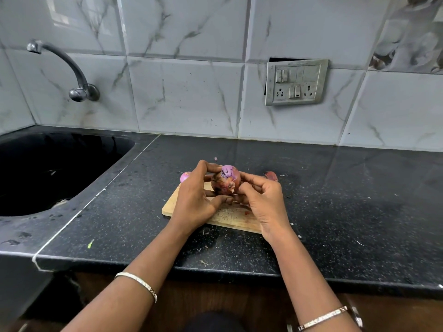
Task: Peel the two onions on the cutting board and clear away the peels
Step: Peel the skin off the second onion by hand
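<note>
Left grip (194, 197): the person's left hand, fingers and thumb curled round the left side of the onion; its palm is turned away from the camera.
Right grip (261, 204): the right hand, fingers curled tight against the onion's right side, tips bunched by the root tuft; whether they pinch a flap of skin is too small to tell.
Held onion (226, 182): round red onion, half peeled, glossy purple on top, brown papery skin below, raised between both grips over the far left part of the board; its underside is hidden by fingers.
Second onion (185, 176): peeled purple onion at the board's far left corner, mostly hidden behind the left grip.
Cutting board (230, 219): pale wooden rectangular board in the middle of the tabletop; its centre and far edge are covered by the hands.
Peel (272, 176): reddish curled piece beyond the right grip; whether it lies on the board or the tabletop is unclear.
Tabletop (347, 200): black speckled stone, with fine root threads near its front edge.
Sink (48, 168): black basin at the tabletop's left end, cut off by the frame.
Bangles (136, 281): thin metal bands, one on each forearm.
</note>
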Action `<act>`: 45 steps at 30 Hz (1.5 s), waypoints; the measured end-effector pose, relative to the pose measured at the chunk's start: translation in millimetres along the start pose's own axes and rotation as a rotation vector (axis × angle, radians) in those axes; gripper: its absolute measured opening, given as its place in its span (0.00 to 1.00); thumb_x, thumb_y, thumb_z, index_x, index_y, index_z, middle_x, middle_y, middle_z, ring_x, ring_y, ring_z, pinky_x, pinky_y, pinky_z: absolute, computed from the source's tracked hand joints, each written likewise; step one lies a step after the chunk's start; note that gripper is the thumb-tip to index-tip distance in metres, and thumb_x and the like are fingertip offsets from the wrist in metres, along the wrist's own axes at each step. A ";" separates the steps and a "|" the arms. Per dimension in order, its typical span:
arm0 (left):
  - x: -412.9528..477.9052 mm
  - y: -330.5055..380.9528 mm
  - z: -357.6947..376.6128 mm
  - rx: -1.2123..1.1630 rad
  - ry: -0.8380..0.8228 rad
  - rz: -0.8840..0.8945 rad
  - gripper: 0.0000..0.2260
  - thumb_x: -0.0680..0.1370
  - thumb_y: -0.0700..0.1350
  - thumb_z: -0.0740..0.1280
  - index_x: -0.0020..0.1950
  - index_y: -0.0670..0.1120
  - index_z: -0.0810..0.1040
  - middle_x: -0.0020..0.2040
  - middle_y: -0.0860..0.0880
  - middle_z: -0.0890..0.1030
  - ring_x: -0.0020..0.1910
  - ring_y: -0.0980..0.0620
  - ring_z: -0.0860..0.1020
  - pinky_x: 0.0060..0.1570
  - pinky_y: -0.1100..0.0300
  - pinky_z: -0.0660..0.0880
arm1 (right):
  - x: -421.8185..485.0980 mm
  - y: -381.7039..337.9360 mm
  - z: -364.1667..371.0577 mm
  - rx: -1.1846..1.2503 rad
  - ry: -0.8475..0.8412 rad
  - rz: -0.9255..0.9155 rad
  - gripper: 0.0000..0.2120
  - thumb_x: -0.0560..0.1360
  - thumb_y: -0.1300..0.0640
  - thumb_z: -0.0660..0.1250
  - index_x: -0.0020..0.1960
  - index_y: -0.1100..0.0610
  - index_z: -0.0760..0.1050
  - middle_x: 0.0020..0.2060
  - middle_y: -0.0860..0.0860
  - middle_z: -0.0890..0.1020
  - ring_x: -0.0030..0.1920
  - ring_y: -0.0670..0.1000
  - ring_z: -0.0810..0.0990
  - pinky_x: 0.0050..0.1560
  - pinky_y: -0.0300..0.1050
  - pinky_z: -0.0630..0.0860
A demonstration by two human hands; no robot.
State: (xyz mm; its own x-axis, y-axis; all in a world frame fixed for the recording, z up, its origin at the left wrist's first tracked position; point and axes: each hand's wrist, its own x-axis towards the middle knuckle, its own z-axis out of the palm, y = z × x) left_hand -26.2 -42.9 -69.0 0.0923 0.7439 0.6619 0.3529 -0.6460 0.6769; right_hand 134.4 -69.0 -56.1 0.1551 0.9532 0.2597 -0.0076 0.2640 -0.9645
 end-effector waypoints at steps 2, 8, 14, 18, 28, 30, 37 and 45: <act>0.0 -1.0 0.2 0.011 0.000 0.007 0.28 0.66 0.41 0.84 0.59 0.49 0.72 0.59 0.58 0.79 0.58 0.58 0.80 0.41 0.59 0.83 | 0.3 0.0 1.1 0.012 -0.013 0.016 0.12 0.68 0.49 0.74 0.51 0.48 0.87 0.46 0.53 0.88 0.50 0.56 0.87 0.58 0.61 0.81; -1.1 0.7 1.8 0.006 -0.016 0.020 0.28 0.65 0.38 0.83 0.57 0.51 0.72 0.58 0.62 0.77 0.57 0.62 0.78 0.40 0.65 0.82 | 2.8 1.6 0.1 0.017 0.000 0.028 0.15 0.67 0.52 0.76 0.53 0.54 0.86 0.46 0.53 0.88 0.50 0.55 0.86 0.56 0.60 0.82; -2.0 -2.2 1.7 0.036 -0.048 0.040 0.28 0.65 0.38 0.83 0.58 0.48 0.73 0.58 0.62 0.76 0.58 0.62 0.78 0.41 0.64 0.82 | 2.0 0.7 -2.0 0.061 0.043 0.003 0.06 0.72 0.64 0.75 0.49 0.60 0.86 0.38 0.51 0.88 0.38 0.45 0.84 0.43 0.42 0.78; -1.9 -3.3 1.4 0.041 -0.041 0.036 0.28 0.66 0.39 0.83 0.58 0.50 0.72 0.58 0.62 0.77 0.57 0.61 0.78 0.41 0.63 0.82 | 3.2 5.0 -2.1 -0.001 0.082 -0.014 0.07 0.72 0.64 0.76 0.50 0.59 0.87 0.39 0.50 0.88 0.41 0.46 0.85 0.49 0.49 0.83; -1.3 -3.6 2.3 0.049 -0.017 0.028 0.27 0.66 0.39 0.83 0.57 0.51 0.71 0.57 0.63 0.76 0.57 0.64 0.77 0.41 0.67 0.81 | 0.0 5.8 -0.5 -0.104 0.066 -0.066 0.13 0.65 0.41 0.77 0.47 0.43 0.87 0.41 0.51 0.88 0.46 0.57 0.87 0.54 0.62 0.82; -1.9 -4.4 3.0 0.082 -0.014 0.044 0.27 0.66 0.39 0.83 0.58 0.47 0.72 0.56 0.62 0.77 0.56 0.69 0.75 0.41 0.69 0.80 | 0.5 6.6 0.0 -0.130 0.071 -0.077 0.14 0.65 0.38 0.76 0.48 0.40 0.86 0.40 0.54 0.87 0.45 0.58 0.86 0.51 0.64 0.81; -1.7 -11.3 2.2 0.144 -0.025 0.077 0.27 0.65 0.43 0.83 0.57 0.49 0.72 0.56 0.61 0.77 0.54 0.60 0.78 0.44 0.54 0.82 | 1.5 6.9 -2.6 -0.297 0.094 -0.207 0.05 0.72 0.50 0.75 0.42 0.40 0.86 0.30 0.50 0.85 0.34 0.45 0.75 0.41 0.49 0.76; -0.6 -6.7 1.1 0.072 0.008 0.048 0.28 0.66 0.43 0.84 0.57 0.53 0.70 0.55 0.62 0.77 0.51 0.58 0.80 0.39 0.60 0.83 | 3.2 13.5 -2.9 -0.413 0.159 -0.281 0.10 0.74 0.47 0.73 0.53 0.47 0.86 0.39 0.46 0.87 0.46 0.55 0.85 0.61 0.57 0.76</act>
State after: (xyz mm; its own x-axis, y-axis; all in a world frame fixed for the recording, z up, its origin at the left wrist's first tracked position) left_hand -27.5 -38.8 -74.3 0.1038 0.7106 0.6959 0.4141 -0.6670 0.6194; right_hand 137.7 -62.8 -68.4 0.2435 0.8111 0.5318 0.4412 0.3956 -0.8055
